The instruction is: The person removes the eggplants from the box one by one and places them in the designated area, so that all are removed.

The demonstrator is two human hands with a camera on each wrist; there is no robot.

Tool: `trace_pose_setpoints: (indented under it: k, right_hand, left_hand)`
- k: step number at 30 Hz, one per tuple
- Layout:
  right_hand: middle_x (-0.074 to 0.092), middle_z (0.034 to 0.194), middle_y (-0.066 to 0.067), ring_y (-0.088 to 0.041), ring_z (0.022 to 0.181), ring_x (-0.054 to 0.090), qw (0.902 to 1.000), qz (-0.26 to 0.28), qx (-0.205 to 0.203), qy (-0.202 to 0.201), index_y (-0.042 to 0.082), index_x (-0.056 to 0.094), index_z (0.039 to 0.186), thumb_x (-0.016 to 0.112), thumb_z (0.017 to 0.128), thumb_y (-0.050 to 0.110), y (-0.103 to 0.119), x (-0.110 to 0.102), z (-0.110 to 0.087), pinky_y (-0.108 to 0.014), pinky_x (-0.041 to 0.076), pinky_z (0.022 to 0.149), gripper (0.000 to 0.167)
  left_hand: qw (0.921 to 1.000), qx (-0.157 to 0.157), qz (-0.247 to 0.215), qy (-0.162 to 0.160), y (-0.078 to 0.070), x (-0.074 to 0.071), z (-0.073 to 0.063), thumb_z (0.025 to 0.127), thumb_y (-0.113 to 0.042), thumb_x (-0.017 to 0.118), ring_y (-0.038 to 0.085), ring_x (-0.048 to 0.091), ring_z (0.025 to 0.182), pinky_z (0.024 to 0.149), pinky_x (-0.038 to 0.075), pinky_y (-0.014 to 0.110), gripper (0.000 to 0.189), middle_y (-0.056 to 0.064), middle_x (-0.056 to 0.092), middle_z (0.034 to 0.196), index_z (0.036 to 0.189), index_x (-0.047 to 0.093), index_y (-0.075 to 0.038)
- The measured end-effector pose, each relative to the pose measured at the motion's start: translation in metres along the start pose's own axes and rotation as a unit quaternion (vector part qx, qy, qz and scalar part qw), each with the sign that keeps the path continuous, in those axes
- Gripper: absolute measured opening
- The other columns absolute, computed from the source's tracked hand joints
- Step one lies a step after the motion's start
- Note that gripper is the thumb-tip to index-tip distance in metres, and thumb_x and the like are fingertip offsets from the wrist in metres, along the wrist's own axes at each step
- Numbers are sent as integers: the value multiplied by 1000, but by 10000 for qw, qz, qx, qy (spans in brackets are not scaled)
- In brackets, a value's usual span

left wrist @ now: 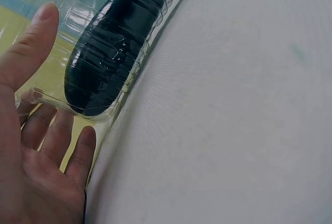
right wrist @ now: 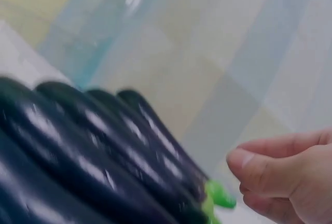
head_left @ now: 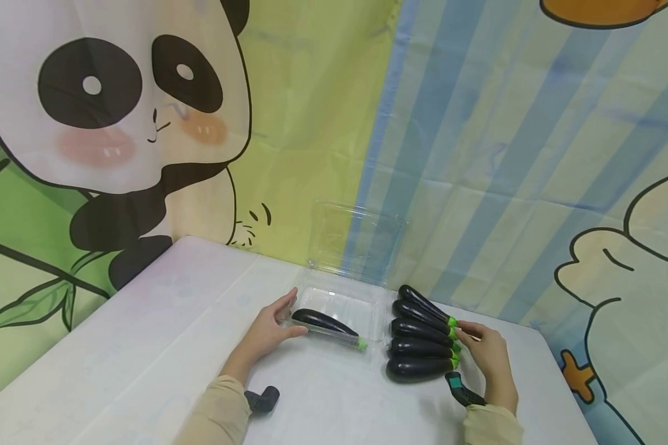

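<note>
My left hand (head_left: 267, 334) grips the left end of a clear plastic container (head_left: 345, 303), thumb along its front side and fingers at its left side. One dark eggplant (head_left: 325, 321) lies inside along the front wall, its green stem end to the right; its rounded end (left wrist: 96, 89) shows through the plastic in the left wrist view. Several more eggplants (head_left: 423, 346) lie side by side right of the container, green stems pointing right. Beside those stems is my right hand (head_left: 487, 352). In the right wrist view its bent fingers (right wrist: 275, 175) stand just off the farthest stem (right wrist: 220, 195).
The container's clear lid (head_left: 359, 238) stands raised at the back, against a printed cloth (head_left: 323, 123) with a panda and stripes. All of this rests on a white table (head_left: 323, 395). A dark wrist device (head_left: 263, 400) sits by each sleeve.
</note>
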State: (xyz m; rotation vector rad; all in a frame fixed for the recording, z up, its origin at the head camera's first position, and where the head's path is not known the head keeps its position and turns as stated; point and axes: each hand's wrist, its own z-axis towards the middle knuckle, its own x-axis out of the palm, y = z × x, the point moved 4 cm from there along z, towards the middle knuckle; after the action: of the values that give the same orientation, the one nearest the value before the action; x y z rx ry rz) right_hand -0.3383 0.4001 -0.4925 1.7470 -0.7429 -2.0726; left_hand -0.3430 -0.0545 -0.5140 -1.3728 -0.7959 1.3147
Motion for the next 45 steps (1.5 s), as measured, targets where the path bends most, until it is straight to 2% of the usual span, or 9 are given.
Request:
trace_pose_setpoints:
  k: [4, 7, 13, 20, 24, 29, 34, 38, 45]
  right_hand:
    - [65, 119, -20, -38, 115, 58, 9986, 186, -394, -294, 4, 64, 121, 64, 92, 26, 29, -4, 2, -50, 50, 95, 37]
    - [66, 118, -18, -36, 114, 60, 9967, 367, -665, -299, 4, 65, 120, 64, 91, 30, 50, -3, 3, -47, 52, 94, 39]
    - [68, 116, -14, -31, 109, 63, 9933, 539, -1024, 47, 6, 64, 122, 64, 90, 33, 82, 10, 4, -43, 55, 90, 42]
    - [67, 118, -14, -27, 104, 67, 9895, 635, -1239, 386, 8, 64, 123, 68, 87, 30, 114, 30, 1, -38, 57, 86, 42]
    - [68, 115, -12, -25, 100, 68, 9869, 508, -1395, 627, 10, 66, 119, 71, 85, 25, 135, 44, -2, -35, 59, 81, 37]
    - [69, 111, -9, -22, 98, 67, 9820, 229, -1664, 864, 13, 70, 113, 73, 82, 25, 158, 63, -7, -34, 59, 81, 34]
    - [69, 113, -8, -25, 102, 67, 9761, 164, -1814, 1187, 10, 70, 113, 74, 81, 25, 170, 79, -12, -34, 59, 82, 35]
    - [69, 114, -8, -27, 101, 67, 9713, 71, -1927, 1394, 8, 69, 115, 74, 81, 26, 175, 89, -15, -33, 59, 81, 38]
    - [71, 106, -11, -25, 91, 69, 9628, -291, -2321, 1356, 5, 70, 112, 78, 76, 31, 179, 106, -15, -35, 59, 77, 45]
  left_hand:
    - [10000, 9, 27, 15, 1, 0, 0, 74, -26, 81, 24, 29, 142, 119, 22, 43, 93, 8, 32, 153, 150, 29, -12]
    - [10000, 25, 44, 12, 0, -1, 0, 74, -26, 81, 23, 30, 142, 119, 22, 43, 93, 8, 32, 153, 150, 30, -12]
    - [10000, -1, 56, -4, 2, 0, 1, 74, -24, 81, 23, 29, 142, 119, 22, 43, 93, 8, 32, 153, 150, 29, -12]
    - [9999, -33, 54, -133, 26, 2, 12, 71, -27, 83, 23, 28, 143, 119, 20, 44, 95, 5, 31, 154, 150, 30, -19]
    - [9998, 33, -21, -172, 36, 2, 14, 68, -33, 84, 20, 29, 143, 119, 21, 43, 95, 2, 33, 153, 148, 33, -24]
    - [9998, 41, -83, -171, 38, 2, 14, 65, -41, 84, 17, 29, 143, 119, 21, 40, 98, -2, 34, 153, 148, 33, -26]
    - [9997, -67, -41, -211, 37, 3, 14, 62, -45, 85, 16, 30, 142, 119, 21, 41, 100, -5, 34, 152, 147, 34, -29]
    - [9998, -33, -90, -189, 34, 3, 14, 63, -44, 85, 17, 30, 142, 120, 20, 42, 99, -4, 34, 153, 147, 34, -28]
    - [9997, 5, -176, -153, 32, 4, 14, 65, -40, 85, 18, 30, 142, 119, 21, 42, 97, -3, 33, 153, 147, 35, -26]
